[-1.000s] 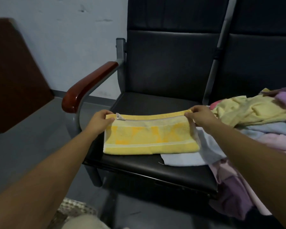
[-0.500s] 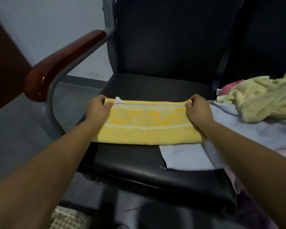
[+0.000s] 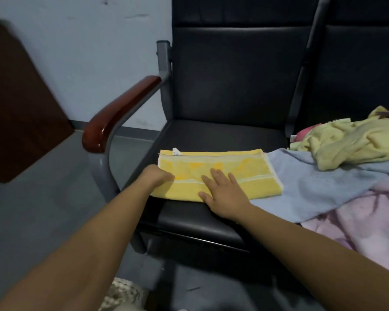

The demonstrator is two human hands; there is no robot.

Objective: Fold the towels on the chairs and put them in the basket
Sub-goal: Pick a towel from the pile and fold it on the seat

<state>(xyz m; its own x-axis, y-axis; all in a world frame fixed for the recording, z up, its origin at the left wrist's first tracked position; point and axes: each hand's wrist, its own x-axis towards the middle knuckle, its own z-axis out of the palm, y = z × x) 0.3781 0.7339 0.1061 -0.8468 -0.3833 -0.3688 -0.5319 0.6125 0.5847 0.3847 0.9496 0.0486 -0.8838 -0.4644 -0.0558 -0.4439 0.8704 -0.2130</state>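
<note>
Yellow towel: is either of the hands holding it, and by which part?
Right hand lies flat on the yellow towel, pressing without gripping. Left hand curls at its left end; a grip there cannot be told.

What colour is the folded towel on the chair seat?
The towel is yellow, with a pale stripe and a brighter patterned band; head view.

One head-worn view looks forward and down, close over the chair (image 3: 211, 135): towel (image 3: 234, 169) central, wall (image 3: 88, 63) at 11 o'clock, pile (image 3: 346, 149) at 3 o'clock.

Yellow towel (image 3: 245, 169) folded flat on chair seat (image 3: 222, 135), loose towels (image 3: 346, 149) beside
</note>
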